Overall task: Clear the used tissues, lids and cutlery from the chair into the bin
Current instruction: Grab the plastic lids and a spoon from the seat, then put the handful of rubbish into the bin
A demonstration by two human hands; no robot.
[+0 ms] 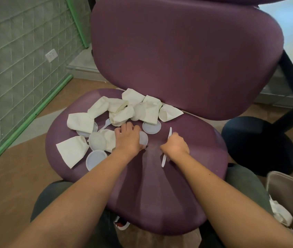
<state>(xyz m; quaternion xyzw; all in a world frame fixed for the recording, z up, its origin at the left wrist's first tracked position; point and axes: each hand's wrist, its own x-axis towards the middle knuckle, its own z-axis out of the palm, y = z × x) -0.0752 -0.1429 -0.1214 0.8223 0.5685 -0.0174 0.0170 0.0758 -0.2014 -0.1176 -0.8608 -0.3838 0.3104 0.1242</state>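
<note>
Purple chair seat [160, 194] strewn with white litter, both of the person's hands down among it.

White crumpled tissues [124, 108] lie heaped toward the back and left of the seat, with round plastic lids [96, 159] scattered among them and a plastic spoon [106, 123] half tucked under the pile. The left hand [128, 138] rests on one lid [143, 138] near the seat's middle, fingers curled over its edge as if gripping it. The right hand [175, 144] is closed around a white plastic knife [167, 149], whose ends stick out above and below the fist. At the lower right stands a grey bin [292, 190] beside the chair, some tissue [280, 213] already hanging at its rim.
</note>
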